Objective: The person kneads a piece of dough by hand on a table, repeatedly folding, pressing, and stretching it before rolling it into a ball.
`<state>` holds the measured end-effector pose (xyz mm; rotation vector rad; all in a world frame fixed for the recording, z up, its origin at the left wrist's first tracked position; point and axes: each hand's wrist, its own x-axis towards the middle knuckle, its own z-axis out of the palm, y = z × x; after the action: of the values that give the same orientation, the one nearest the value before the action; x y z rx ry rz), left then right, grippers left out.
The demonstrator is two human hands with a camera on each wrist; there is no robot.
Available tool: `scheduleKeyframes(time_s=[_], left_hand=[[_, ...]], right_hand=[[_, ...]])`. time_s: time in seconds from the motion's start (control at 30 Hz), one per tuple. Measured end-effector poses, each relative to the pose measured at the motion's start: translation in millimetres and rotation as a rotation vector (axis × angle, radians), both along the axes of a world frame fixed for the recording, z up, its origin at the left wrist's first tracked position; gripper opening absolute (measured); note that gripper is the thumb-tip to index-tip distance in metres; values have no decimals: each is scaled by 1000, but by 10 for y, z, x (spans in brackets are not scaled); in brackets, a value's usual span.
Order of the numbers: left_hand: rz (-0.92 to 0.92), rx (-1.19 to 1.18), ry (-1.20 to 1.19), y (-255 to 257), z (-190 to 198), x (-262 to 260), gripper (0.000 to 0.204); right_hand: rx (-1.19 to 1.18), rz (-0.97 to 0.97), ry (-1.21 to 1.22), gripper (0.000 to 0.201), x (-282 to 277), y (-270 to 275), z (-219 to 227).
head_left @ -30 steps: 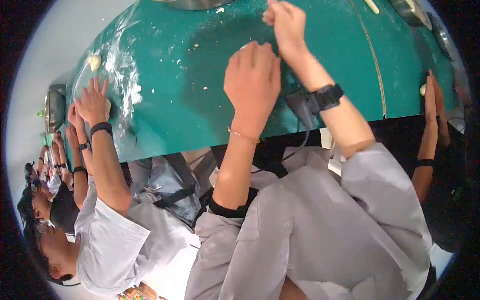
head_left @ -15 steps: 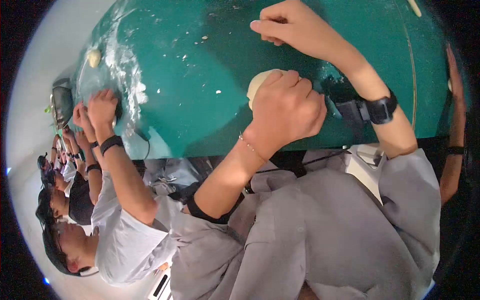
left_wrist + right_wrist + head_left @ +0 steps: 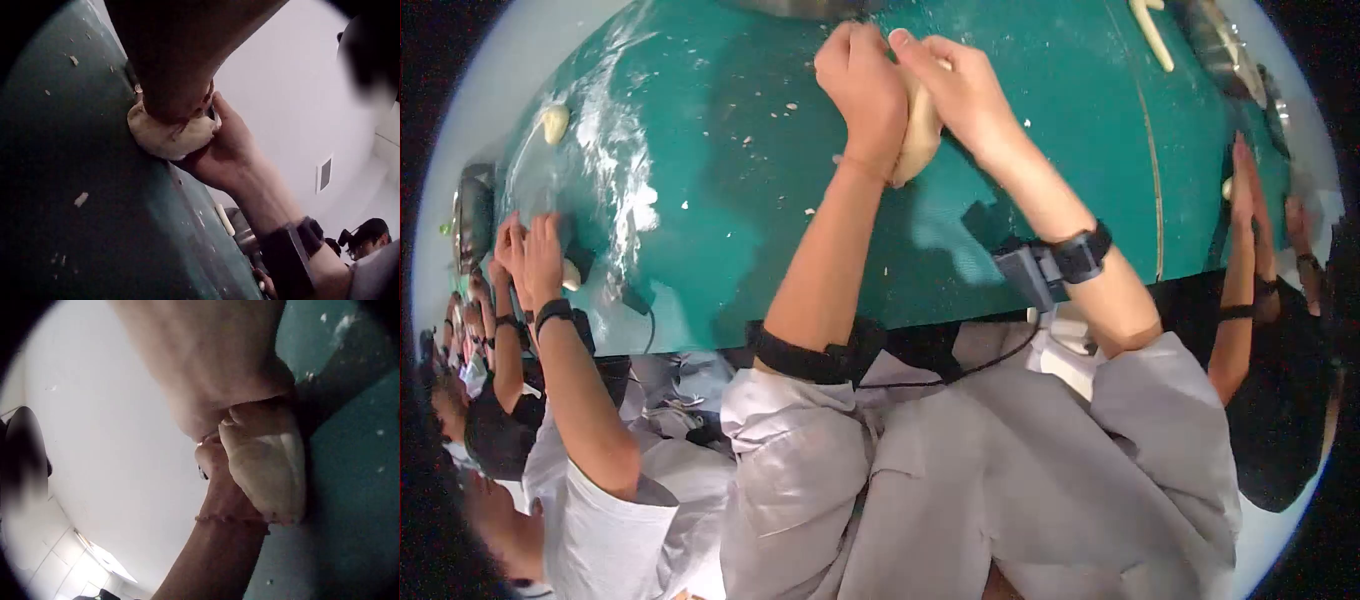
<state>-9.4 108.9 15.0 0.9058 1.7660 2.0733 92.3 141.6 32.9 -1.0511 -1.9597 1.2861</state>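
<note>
A pale lump of dough [image 3: 920,145] lies between my two hands on the green table [image 3: 730,200]. My left hand [image 3: 862,90], with a thin bracelet at the wrist, holds it from the left with bent fingers. From the other side my right hand [image 3: 965,95] grips it, thumb up and fingers curled about its far end. In the left wrist view the dough [image 3: 165,137] bulges out under my left wrist, and the right palm cups it. The right wrist view shows the folded dough [image 3: 269,465] close over the table; most of my fingers are hidden there.
Flour and dough crumbs dot the table. A metal bowl [image 3: 800,8] stands at the far edge, another metal bowl [image 3: 1225,50] at the far right near a dough strip [image 3: 1152,35]. A small dough piece [image 3: 555,123] lies at left. People work on both sides.
Half a second ago my left hand held the dough nearer the table's front edge, with the right hand apart and curled. Now both hands hold the dough, farther from me.
</note>
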Motion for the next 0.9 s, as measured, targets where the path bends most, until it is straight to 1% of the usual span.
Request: scheduleKeyframes(time_s=[0.03,0.07,0.17,0.2,0.23,0.3,0.37,0.4,0.5,0.53,0.63,0.67,0.77,0.8,0.9], left_hand=[[3,90,-69,-34,-36,-15,21],[28,87,113,-106,-130,-53,19],[-28,306,-634,-547,-97,80,20],[-36,219,-529,-741,-107,156,22],[-44,136,-425,-923,-115,225,25],[-108,165,-410,-1172,-81,330,31],[-225,391,-578,-1307,83,417,37],[-290,470,-723,-1355,147,456,41],[-259,519,-777,-1333,97,506,41],[-227,554,-806,-1298,117,520,41],[-220,644,-798,-1297,57,444,41],[-192,629,-738,-1328,10,376,45],[-92,550,-704,-1405,26,199,45],[-53,532,-718,-1398,28,179,45],[-67,542,-658,-1334,-70,197,33]], right_hand=[[-41,-17,-46,57,-83,-32,104],[102,-49,-106,51,-107,-145,215],[480,66,-27,39,-70,-419,251],[525,177,34,24,20,-483,244],[547,240,72,21,111,-532,249],[587,378,148,22,291,-623,284],[747,532,26,28,469,-755,417],[821,608,-35,32,534,-818,487],[935,667,-286,37,660,-987,581],[915,594,-222,35,624,-1022,560],[892,638,-246,33,594,-1035,494],[976,626,-210,31,561,-1053,437],[1113,617,-141,28,511,-981,237],[1171,573,-132,23,452,-900,218],[876,626,-350,17,148,-550,213]])
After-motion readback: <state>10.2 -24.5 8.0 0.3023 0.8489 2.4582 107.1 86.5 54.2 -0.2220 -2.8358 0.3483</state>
